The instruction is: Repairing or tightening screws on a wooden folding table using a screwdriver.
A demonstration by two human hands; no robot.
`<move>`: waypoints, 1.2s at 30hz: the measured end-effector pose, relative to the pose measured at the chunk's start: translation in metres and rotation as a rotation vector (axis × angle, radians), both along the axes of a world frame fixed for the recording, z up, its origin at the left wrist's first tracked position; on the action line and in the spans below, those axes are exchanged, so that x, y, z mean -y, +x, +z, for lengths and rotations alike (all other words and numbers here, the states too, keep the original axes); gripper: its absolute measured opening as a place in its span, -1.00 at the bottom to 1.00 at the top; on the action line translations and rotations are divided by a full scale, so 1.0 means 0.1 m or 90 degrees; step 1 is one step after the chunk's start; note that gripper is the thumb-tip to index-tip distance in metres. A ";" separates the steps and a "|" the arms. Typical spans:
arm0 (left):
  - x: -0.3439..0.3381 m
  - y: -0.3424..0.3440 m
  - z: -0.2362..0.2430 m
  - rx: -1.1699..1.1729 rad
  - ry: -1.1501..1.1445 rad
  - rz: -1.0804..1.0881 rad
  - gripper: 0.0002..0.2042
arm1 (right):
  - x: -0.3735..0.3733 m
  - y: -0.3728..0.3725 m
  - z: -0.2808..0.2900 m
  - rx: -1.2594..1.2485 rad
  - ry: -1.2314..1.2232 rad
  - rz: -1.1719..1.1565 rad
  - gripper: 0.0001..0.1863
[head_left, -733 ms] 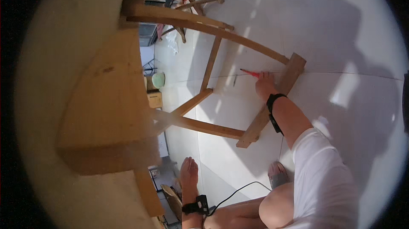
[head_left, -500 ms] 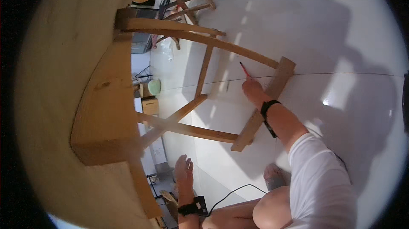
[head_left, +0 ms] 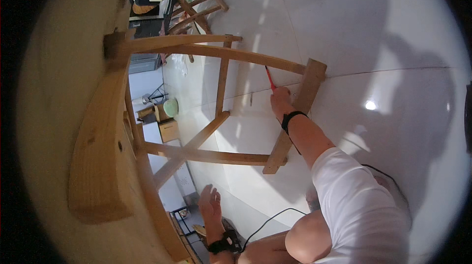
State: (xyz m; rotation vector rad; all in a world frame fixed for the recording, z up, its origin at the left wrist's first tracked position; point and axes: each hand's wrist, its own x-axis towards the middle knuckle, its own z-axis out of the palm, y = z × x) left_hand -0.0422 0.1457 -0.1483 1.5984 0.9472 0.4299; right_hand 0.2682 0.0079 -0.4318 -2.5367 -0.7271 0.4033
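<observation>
My right hand (head_left: 281, 101) is closed round a slim red tool (head_left: 270, 80) with a thin dark tip; its exact kind is too small to make out. That hand is beside a flat wooden crossbar (head_left: 310, 81), which joins the ends of two long legs. The legs cross and belong to a wooden leg frame (head_left: 221, 156). At the left, a thick wooden piece (head_left: 101, 166) of the same furniture fills much of the view. My left hand (head_left: 210, 205) hangs below the frame, fingers apart and nothing in it.
Glossy pale floor tiles (head_left: 344, 28) lie right of the frame. A black cable (head_left: 268, 222) runs near my knee. Farther off are a small wooden stool (head_left: 216, 6), a cardboard box (head_left: 169, 130), a green rounded object (head_left: 170, 108) and assorted clutter.
The view has shifted, so the frame and both hands appear moved slightly left. The red tool's tip now appears close to the upper leg. My left hand stays open.
</observation>
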 end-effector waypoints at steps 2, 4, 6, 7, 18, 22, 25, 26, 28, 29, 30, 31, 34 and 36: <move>0.13 0.08 -0.03 -0.023 0.002 0.064 -0.70 | 0.16 0.02 0.17 -0.087 -0.051 0.117 -0.77; 0.41 0.25 -0.03 -0.015 -0.014 0.129 -0.82 | 0.06 0.02 0.09 -0.166 -0.045 0.037 -0.76; 0.35 0.27 -0.04 -0.010 -0.051 0.085 -0.80 | 0.05 0.06 0.02 -0.233 -0.038 -0.041 -0.74; 0.39 0.33 -0.05 -0.019 -0.040 0.044 -0.79 | 0.05 0.07 -0.03 -0.375 0.188 -0.187 -0.73; 0.62 1.16 -0.41 -0.064 -0.067 -0.113 -0.78 | 1.58 -0.63 0.58 -0.131 0.530 -0.037 -0.65; 1.07 2.03 -0.56 0.008 -0.043 -0.297 -0.80 | 2.46 -0.62 0.80 -0.048 0.252 -0.027 -0.59; 1.47 2.55 -0.56 0.027 0.032 -0.297 -0.77 | 3.11 -0.49 1.11 0.051 0.330 -0.105 -0.58; 1.54 2.69 -0.59 0.049 0.065 -0.308 -0.72 | 3.33 -0.48 1.32 0.014 0.317 -0.150 -0.59; 1.73 2.95 -0.62 0.067 0.098 -0.333 -0.68 | 3.68 -0.50 1.38 0.046 0.342 -0.186 -0.62; 1.81 3.04 -0.61 0.065 0.111 -0.309 -0.62 | 3.79 -0.49 1.37 0.074 0.371 -0.207 -0.65; 1.87 3.13 -0.59 0.063 0.126 -0.282 -0.56 | 3.84 -0.49 1.35 0.073 0.378 -0.210 -0.65; 1.90 3.21 -0.57 0.059 0.132 -0.284 -0.56 | 3.88 -0.51 1.34 0.079 0.402 -0.223 -0.66; 1.81 3.50 -0.41 0.056 0.234 -0.181 -0.46 | 3.82 -0.51 1.17 0.045 0.476 -0.226 -0.68; 1.63 3.66 -0.15 0.039 0.287 -0.140 -0.49 | 3.70 -0.52 1.12 0.016 0.523 -0.215 -0.67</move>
